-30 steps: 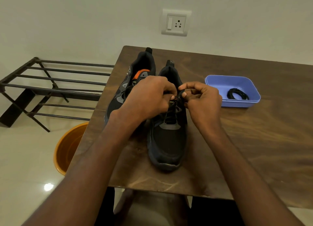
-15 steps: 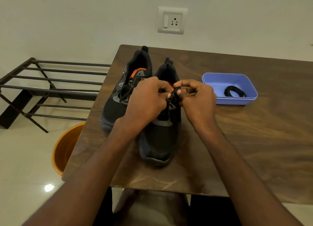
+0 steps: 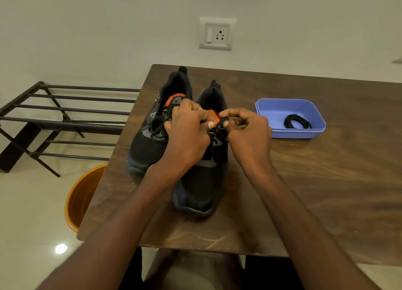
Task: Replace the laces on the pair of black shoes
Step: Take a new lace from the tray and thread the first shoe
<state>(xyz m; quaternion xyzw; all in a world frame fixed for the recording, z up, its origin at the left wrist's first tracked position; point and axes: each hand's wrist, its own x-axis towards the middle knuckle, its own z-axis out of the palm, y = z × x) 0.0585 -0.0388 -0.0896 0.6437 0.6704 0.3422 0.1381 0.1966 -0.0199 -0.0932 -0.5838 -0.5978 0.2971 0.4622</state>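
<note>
Two black shoes stand side by side on the wooden worktop (image 3: 326, 181), toes toward the person. Both hands work over the tongue of the right shoe (image 3: 202, 181): the left hand (image 3: 187, 137) has its fingers curled, pinching the black lace (image 3: 218, 128) near the top eyelets, and the right hand (image 3: 248, 135) pinches the same lace between thumb and forefinger. The left shoe (image 3: 150, 141), just beside it, is laced. A coiled spare lace (image 3: 297, 122) lies in a blue tray (image 3: 289, 107) to the right.
</note>
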